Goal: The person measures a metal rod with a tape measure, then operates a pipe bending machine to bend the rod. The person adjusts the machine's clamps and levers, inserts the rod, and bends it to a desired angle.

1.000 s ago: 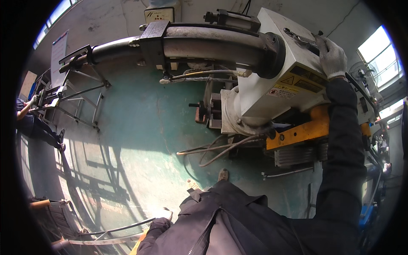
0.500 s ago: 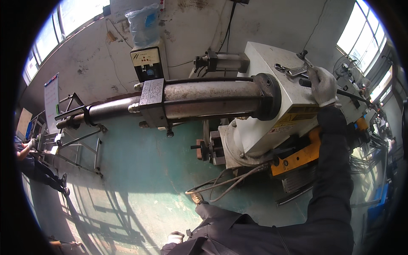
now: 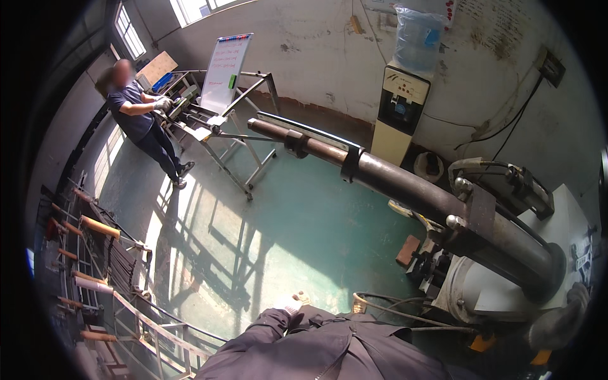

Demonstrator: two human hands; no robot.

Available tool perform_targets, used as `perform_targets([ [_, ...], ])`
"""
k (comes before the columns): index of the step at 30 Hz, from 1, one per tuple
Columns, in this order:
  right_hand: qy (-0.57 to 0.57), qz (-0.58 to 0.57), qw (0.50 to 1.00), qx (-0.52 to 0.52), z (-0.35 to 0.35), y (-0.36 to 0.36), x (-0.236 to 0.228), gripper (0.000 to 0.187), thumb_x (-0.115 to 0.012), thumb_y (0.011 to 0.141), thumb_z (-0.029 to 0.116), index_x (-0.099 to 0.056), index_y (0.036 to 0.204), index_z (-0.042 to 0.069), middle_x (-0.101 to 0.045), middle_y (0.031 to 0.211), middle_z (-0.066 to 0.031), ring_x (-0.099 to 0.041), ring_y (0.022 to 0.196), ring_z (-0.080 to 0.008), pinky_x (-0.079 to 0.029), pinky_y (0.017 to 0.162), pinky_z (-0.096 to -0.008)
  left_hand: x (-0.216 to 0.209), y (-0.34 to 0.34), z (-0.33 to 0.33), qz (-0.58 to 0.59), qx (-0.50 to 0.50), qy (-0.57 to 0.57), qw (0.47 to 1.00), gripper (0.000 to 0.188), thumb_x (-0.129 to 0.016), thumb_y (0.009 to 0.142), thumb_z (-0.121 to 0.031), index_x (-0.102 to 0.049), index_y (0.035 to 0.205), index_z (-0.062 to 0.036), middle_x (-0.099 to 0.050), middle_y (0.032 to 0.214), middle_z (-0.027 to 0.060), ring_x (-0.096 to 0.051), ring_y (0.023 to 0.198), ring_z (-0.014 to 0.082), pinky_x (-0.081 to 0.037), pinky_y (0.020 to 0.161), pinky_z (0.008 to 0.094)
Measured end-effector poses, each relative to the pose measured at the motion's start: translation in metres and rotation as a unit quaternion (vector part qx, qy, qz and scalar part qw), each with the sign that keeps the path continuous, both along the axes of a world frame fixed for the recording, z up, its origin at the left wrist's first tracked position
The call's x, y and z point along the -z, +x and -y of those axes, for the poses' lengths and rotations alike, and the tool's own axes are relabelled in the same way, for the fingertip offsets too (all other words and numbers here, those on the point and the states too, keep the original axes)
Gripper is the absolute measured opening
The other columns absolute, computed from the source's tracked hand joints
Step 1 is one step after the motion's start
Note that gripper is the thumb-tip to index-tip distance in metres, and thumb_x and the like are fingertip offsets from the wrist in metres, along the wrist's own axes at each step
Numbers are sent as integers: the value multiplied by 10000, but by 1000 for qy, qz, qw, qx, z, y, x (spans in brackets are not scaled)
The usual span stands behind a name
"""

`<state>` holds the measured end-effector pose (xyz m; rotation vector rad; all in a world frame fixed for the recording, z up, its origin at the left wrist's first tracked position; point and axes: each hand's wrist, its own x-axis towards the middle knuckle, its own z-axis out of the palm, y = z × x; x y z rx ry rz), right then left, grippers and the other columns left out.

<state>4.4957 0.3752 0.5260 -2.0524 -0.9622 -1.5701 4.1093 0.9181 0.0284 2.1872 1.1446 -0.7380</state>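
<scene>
My left hand (image 3: 289,304), in a pale glove, is low in front of my body, glaring in sunlight. Its fingers are too washed out to read, and nothing can be made out in it. Far to the right, my right hand (image 3: 577,297) is dim and cut into by the dark rim, at the white machine housing (image 3: 538,294); whether it holds anything there is unclear. From that housing a thick hydraulic cylinder (image 3: 506,247) and its long steel rod (image 3: 399,180) reach toward the upper left. Metal tools (image 3: 582,258), hard to make out, lie on top of the housing.
A water dispenser (image 3: 396,120) stands by the wall. Another person (image 3: 140,117) works at a metal frame stand (image 3: 244,161) beside a whiteboard (image 3: 225,73). Racks with rollers (image 3: 100,227) line the left. Hoses (image 3: 405,316) cross the floor near my feet.
My view has swung left, so the machine now sits at the right. Earlier my right hand gripped a black bar on the housing; now that grip is hidden in shadow.
</scene>
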Motion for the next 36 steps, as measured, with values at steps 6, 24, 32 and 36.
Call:
perform_targets([
  [6, -41, -166, 962, -215, -316, -63, 34, 392, -622, 1200, 353, -705, 1103, -17, -734, 1063, -180, -738, 1052, -369, -610, 1040, -548, 25, 5, -85, 64, 136, -116, 982, 434, -677, 996, -525, -869, 1156, -170, -855, 1149, 174, -818, 1093, 395, -611, 982, 552],
  [24, 135, -232, 953, 143, -577, -38, 94, 756, -428, 1216, 608, -799, 1166, -50, -801, 1169, -183, -694, 1270, -373, -385, 1313, -579, 34, 91, -520, 121, -22, -151, 981, 304, -848, 936, -259, -854, 1090, 3, -853, 960, 97, -779, 909, 183, -620, 887, 358],
  [32, 162, -179, 916, 320, -629, -34, 94, 510, -557, 1101, 439, -769, 1132, -23, -806, 1135, -136, -762, 1218, -374, -377, 1352, -606, -37, 278, -662, 123, 225, -169, 952, 362, -782, 959, -274, -851, 1175, 8, -882, 1087, 178, -836, 1021, 250, -633, 964, 373],
  [36, 267, -192, 905, 269, -635, -30, 90, 484, -507, 1111, 387, -779, 1030, -5, -818, 1093, -133, -734, 1290, -359, -287, 1394, -577, -32, 384, -702, 129, 201, -115, 964, 327, -779, 915, -218, -850, 1095, 45, -881, 1037, 188, -835, 972, 272, -641, 923, 399],
])
